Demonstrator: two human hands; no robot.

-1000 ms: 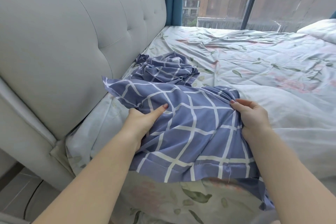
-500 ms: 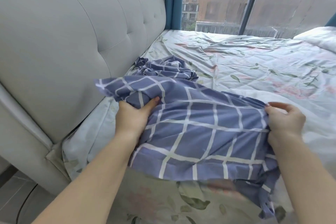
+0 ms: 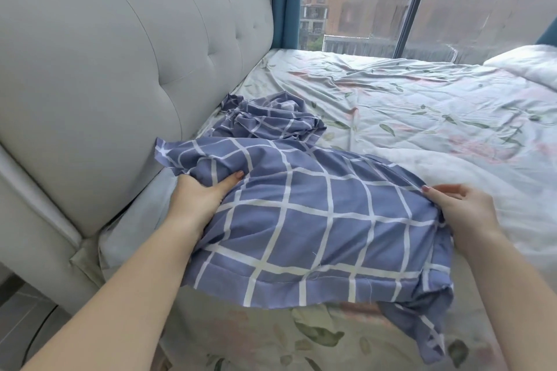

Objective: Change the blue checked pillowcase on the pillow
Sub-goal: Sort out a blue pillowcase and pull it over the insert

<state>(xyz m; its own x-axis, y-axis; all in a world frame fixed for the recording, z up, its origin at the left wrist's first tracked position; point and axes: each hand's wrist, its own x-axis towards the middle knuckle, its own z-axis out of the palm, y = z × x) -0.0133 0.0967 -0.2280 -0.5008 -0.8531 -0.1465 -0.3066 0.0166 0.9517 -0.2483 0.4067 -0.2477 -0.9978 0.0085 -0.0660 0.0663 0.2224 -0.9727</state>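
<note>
- Cannot see the fingers of the left hand (image 3: 196, 202), tucked under a fold of the blue checked pillowcase (image 3: 316, 229).
- Cannot tell whether a pillow lies inside.
- Cut off at the right edge: white bedding (image 3: 524, 65).
- Blurred through the wet window (image 3: 482, 9): buildings (image 3: 316, 9) outside.

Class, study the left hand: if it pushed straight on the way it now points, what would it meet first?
Beyond the pillowcase that the left hand grips, probably the crumpled checked cloth lying beside the headboard, though depth is hard to judge from this one view.
</note>
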